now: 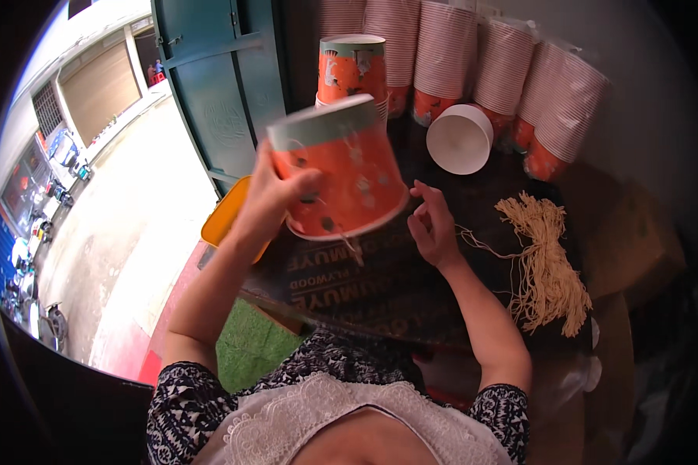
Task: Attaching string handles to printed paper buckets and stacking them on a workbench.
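Observation:
My left hand (275,190) grips an orange paper bucket (345,182) by its side, the thumb across the front. The bucket is tilted above the dark table, its grey-green band and white edge upward, and is slightly blurred. Pale cord shows on its side, and a short end (357,252) hangs below it. Just right of the bucket, my right hand (436,229) is raised with loosely bent fingers, apart from one another, and no held thing shows. A bundle of cream cords (547,263) lies right of that hand, a few loose strands trailing toward it.
Behind stand an upside-down stack of orange buckets (353,66) and several tall plastic-wrapped bucket stacks (446,50). A white-lined bucket (459,139) lies on its side before them. A yellow object (229,213) is at the table's left, near a green metal door (225,85). A cardboard box (636,232) stands right.

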`<action>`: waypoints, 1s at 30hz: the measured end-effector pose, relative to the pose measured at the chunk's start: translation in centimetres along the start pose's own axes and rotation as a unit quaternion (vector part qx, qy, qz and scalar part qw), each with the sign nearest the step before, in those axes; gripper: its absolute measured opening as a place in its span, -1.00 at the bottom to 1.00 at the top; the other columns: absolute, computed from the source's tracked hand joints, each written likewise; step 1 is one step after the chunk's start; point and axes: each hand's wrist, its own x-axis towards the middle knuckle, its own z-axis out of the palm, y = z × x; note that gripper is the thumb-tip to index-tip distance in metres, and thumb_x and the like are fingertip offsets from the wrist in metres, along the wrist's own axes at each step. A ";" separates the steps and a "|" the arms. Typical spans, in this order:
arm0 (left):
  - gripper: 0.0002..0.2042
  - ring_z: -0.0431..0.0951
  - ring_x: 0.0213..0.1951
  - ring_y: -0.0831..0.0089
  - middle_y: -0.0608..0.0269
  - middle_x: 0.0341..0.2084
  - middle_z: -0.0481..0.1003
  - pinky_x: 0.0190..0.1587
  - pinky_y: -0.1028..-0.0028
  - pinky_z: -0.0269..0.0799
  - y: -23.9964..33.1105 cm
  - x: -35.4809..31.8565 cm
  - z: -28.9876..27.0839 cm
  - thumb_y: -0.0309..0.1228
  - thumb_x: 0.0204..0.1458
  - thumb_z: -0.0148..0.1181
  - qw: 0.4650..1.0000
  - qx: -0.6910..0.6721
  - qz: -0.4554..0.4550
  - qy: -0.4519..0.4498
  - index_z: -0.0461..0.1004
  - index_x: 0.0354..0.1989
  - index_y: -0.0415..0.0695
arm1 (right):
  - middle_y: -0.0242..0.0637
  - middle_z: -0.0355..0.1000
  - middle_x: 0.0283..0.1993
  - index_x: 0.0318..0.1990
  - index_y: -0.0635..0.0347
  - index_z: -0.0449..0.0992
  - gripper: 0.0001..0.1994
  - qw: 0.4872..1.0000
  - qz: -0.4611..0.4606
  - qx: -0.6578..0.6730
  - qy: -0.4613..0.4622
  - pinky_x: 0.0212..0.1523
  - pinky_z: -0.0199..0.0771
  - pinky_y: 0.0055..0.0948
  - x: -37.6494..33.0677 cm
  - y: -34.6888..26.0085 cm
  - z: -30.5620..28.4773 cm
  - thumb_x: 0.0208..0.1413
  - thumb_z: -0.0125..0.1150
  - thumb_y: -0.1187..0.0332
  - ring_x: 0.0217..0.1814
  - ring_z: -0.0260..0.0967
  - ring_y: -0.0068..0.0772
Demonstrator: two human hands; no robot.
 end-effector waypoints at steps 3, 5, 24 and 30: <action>-0.18 0.53 -0.14 0.28 0.01 -0.10 0.40 -0.27 0.41 0.62 1.7 2.3 -2.9 -0.38 -0.19 0.43 0.989 0.079 0.114 0.053 0.01 0.22 -0.21 | -0.19 0.34 0.03 0.13 0.31 0.32 -0.61 1.000 0.015 -0.022 0.015 -0.35 0.37 -0.54 -0.1 0.8 -0.5 0.13 0.06 0.46 -0.44 0.28 -0.53; -0.23 0.54 -0.13 0.28 0.00 -0.08 0.38 -0.27 0.43 0.62 2.2 4.6 -5.7 -0.38 -0.17 0.42 0.975 0.125 0.151 0.102 0.03 0.18 -0.21 | -0.20 0.33 0.02 0.11 0.32 0.33 -0.63 0.999 0.007 -0.035 0.025 -0.35 0.36 -0.54 -0.1 1.5 -0.2 0.13 0.05 0.48 -0.47 0.26 -0.54; -0.15 0.51 -0.15 0.41 0.01 -0.14 0.40 -0.10 0.47 0.50 0.8 23.0 -17.2 -0.06 -0.20 0.47 0.974 0.061 0.196 0.092 0.10 0.09 -0.37 | -0.12 0.48 -0.27 -0.25 0.32 0.53 -0.82 0.986 0.099 -0.111 -0.068 -0.27 0.47 -0.34 -1.3 3.6 0.8 0.19 0.02 0.41 -0.26 0.48 -0.09; -0.30 0.54 -0.25 0.47 0.12 -0.24 0.46 -0.18 0.47 0.52 0.0 25.7 -13.3 -0.10 -0.18 0.47 0.974 0.019 0.213 0.078 0.27 -0.01 -0.31 | -0.12 0.48 -0.32 -0.29 0.36 0.54 -0.79 0.983 0.084 -0.143 -0.080 -0.26 0.46 -0.39 -1.4 3.8 0.7 0.19 0.00 0.41 -0.30 0.48 -0.19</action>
